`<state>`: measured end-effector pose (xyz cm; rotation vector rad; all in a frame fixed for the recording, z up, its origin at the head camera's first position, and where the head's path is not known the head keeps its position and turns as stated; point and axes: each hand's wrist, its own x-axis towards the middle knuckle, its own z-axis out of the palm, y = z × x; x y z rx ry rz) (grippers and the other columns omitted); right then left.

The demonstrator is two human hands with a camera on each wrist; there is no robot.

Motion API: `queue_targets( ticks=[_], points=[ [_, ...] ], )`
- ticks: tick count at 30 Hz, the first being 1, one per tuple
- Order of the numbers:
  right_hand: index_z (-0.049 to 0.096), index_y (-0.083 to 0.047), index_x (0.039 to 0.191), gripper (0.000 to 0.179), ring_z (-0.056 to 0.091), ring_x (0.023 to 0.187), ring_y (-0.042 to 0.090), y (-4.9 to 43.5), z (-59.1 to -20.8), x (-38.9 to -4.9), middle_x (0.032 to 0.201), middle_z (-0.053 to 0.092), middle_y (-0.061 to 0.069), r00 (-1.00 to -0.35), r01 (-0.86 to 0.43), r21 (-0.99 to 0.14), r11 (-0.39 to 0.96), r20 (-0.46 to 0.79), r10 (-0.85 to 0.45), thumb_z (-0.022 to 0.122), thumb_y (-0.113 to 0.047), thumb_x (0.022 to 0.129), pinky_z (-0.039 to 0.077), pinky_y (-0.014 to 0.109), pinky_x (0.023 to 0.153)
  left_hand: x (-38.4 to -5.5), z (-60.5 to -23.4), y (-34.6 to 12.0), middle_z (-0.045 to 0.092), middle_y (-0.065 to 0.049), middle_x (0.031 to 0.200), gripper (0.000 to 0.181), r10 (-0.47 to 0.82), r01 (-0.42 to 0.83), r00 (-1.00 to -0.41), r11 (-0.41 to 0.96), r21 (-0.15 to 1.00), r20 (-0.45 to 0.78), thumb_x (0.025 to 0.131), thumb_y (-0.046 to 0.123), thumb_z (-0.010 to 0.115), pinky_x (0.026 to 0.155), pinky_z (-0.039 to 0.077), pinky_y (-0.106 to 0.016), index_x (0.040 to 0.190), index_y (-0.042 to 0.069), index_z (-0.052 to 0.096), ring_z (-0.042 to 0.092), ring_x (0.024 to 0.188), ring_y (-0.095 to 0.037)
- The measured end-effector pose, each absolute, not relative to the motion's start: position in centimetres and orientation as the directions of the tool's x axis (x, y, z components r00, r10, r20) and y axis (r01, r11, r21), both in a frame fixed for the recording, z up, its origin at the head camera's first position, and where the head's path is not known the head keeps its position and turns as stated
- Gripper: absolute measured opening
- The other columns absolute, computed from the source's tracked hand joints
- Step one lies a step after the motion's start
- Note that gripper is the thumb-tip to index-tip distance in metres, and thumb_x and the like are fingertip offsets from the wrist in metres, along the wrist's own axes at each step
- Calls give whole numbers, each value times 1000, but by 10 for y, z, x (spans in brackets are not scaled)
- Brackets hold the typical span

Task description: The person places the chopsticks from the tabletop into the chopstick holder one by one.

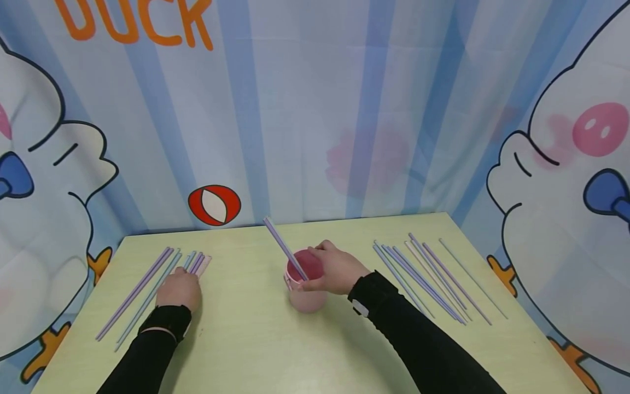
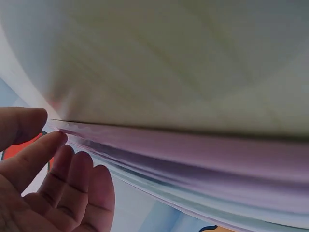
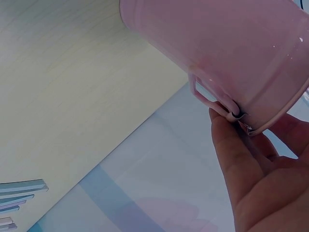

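Note:
My right hand (image 1: pixel 339 268) grips a small pink bucket (image 1: pixel 307 302) at its rim, near the handle loop (image 3: pixel 207 99) that shows in the right wrist view. Thin purple straw-like sticks (image 1: pixel 281 243) lean out of the bucket toward the upper left. At the left of the table, my left hand (image 1: pixel 178 290) is over a row of pastel sticks (image 1: pixel 133 295). In the left wrist view its thumb and forefinger stand slightly apart right at the end of a pink stick (image 2: pixel 193 145). The other fingers are loosely bent beside the purple and pale blue sticks.
More blue, purple and pink sticks (image 1: pixel 423 273) lie side by side on the right of the pale yellow table (image 1: pixel 256 350). A blue striped curtain (image 1: pixel 305 109) with cartoon figures hangs right behind the table's back edge.

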<state>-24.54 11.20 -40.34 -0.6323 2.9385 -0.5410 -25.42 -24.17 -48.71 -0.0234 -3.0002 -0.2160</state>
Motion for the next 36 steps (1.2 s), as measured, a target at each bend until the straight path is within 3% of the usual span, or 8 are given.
queue_targets(
  ticks=[10, 18, 25, 32, 36],
  points=[
    [55, -14, 139, 81, 61, 98, 22, 111, -404, -245, 125, 52, 6, -914, -377, -350, 857, -12, -407, 77, -56, 73, 57, 37, 84, -252, -476, -218, 64, -17, 73, 9, -7, 6, -999, 972, 235, 51, 90, 1, 61, 57, 53, -53, 84, -4, 64, 61, 63, -33],
    [55, -14, 140, 81, 61, 97, 21, 112, -405, -246, 125, 51, 7, -914, -377, -347, 859, -12, -406, 77, -55, 74, 57, 36, 84, -250, -474, -197, 69, -22, 84, 14, 31, 50, -995, 977, 208, 93, 91, -3, 59, 64, 54, -54, 102, -4, 68, 65, 73, -37],
    [55, -13, 140, 81, 61, 97, 21, 113, -406, -246, 124, 52, 7, -913, -379, -355, 854, -8, -409, 77, -55, 74, 57, 37, 84, -250, -478, -188, 69, -19, 84, 15, 58, 71, -996, 968, 239, 61, 91, -1, 61, 67, 56, -52, 105, -4, 65, 63, 70, -32],
    [53, -13, 141, 84, 61, 98, 21, 112, -406, -246, 125, 52, 6, -911, -383, -356, 853, -8, -412, 77, -56, 74, 57, 36, 83, -257, -466, -187, 67, -27, 108, 37, 51, 66, -997, 947, 314, 55, 92, 1, 58, 87, 52, -56, 128, -8, 54, 64, 96, -41],
    [53, -13, 142, 84, 61, 99, 21, 112, -405, -246, 125, 52, 6, -913, -375, -356, 856, -17, -407, 77, -56, 73, 57, 36, 84, -259, -445, -187, 66, -25, 101, 46, 56, 76, -996, 918, 388, 63, 91, 2, 60, 83, 53, -52, 133, -11, 49, 62, 88, -36]
  ],
)
